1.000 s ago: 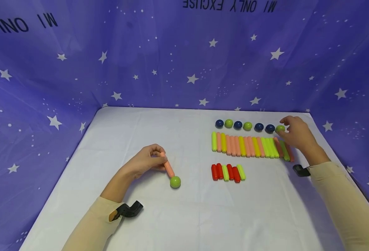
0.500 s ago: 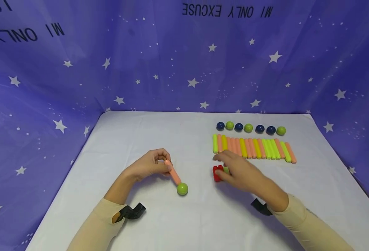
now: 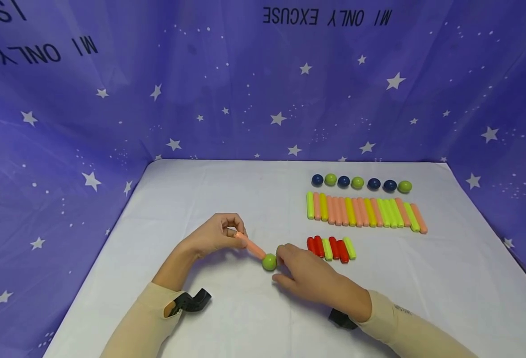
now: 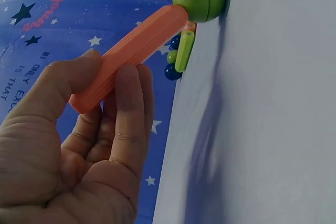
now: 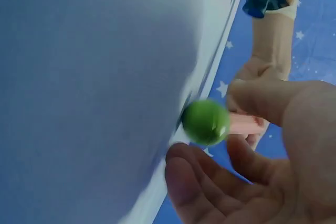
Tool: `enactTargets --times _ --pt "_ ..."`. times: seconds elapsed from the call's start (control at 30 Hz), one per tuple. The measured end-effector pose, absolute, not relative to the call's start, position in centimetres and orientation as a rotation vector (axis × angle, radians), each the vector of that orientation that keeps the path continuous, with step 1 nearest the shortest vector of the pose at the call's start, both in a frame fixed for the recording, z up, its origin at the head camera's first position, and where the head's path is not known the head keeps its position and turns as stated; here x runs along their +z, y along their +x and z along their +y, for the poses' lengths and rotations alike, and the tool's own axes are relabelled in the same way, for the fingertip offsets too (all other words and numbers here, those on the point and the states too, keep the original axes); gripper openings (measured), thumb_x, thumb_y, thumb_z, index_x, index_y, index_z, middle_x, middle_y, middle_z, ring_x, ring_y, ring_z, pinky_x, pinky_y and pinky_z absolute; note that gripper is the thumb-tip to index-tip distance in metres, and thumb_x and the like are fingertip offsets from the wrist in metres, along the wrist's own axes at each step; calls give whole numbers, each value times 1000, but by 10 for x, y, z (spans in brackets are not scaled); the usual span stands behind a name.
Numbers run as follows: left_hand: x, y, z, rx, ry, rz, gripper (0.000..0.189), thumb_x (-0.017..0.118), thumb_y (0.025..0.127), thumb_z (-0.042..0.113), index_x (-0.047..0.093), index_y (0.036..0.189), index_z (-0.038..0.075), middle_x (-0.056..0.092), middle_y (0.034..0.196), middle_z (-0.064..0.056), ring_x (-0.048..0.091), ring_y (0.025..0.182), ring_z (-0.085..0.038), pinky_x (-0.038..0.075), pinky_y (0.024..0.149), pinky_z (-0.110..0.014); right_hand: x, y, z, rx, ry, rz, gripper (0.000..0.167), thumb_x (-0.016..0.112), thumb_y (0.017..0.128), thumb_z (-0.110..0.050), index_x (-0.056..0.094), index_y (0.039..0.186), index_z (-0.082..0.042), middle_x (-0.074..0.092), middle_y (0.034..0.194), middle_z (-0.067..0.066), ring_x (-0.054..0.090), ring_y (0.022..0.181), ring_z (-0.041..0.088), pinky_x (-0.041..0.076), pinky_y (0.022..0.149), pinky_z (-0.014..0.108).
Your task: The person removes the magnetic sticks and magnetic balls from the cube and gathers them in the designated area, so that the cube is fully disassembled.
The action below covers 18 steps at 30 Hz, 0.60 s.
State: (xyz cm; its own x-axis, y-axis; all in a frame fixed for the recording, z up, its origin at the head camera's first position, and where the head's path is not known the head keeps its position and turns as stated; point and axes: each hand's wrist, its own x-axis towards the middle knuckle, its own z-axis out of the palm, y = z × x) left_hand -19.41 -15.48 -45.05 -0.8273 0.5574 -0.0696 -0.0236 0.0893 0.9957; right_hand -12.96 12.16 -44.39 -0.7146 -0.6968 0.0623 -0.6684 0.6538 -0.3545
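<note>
My left hand (image 3: 216,233) pinches an orange-pink stick (image 4: 134,51) near one end, between thumb and fingers. A green ball (image 3: 269,262) is joined to the stick's far end, low over the white table. Beside that ball, on its right, is my right hand (image 3: 309,276), thumb and fingers parted. In the right wrist view the ball (image 5: 206,122) shows in front of the spread between thumb and fingers, and nothing is gripped there. The left wrist view has the right hand only as a blur at its top edge.
Behind the right hand lie several short red and lime sticks (image 3: 333,247). Farther back is a long row of pink, yellow and lime sticks (image 3: 366,211), then a row of navy and green balls (image 3: 357,183). A purple star-printed cloth (image 3: 245,89) encloses the white table (image 3: 200,189).
My right hand has come from the far-right balls, across the short sticks, to the green ball. The left hand keeps its pinch; its stick has swung flatter, moving the ball slightly right.
</note>
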Motion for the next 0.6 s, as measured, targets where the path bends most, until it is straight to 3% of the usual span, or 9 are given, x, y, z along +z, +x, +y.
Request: enactTargets --times 0.17,0.33,0.6 --pt "-451 -192 -150 1789 580 1895 27 78 79 -2 55 93 -7 59 94 -19 64 74 -22 49 64 -31 -445 -133 115 -614 -1165 2773 33 72 89 -34 53 111 -18 49 89 -6 47 64 8 43 57 21" --pt "-453 -192 -148 1809 570 1950 26 79 77 -4 58 92 -6 60 90 -20 64 71 -22 48 61 -30 -445 -136 110 -611 -1211 2762 22 71 89 -24 52 97 -18 46 77 -7 45 63 8 39 53 20" --pt "-455 -193 -144 1825 532 1988 26 80 75 -2 61 92 -4 60 86 -17 62 66 -19 46 57 -27 -441 -140 110 -669 -1253 2721 22 68 77 -11 50 87 -19 46 68 -9 43 57 6 36 49 18"
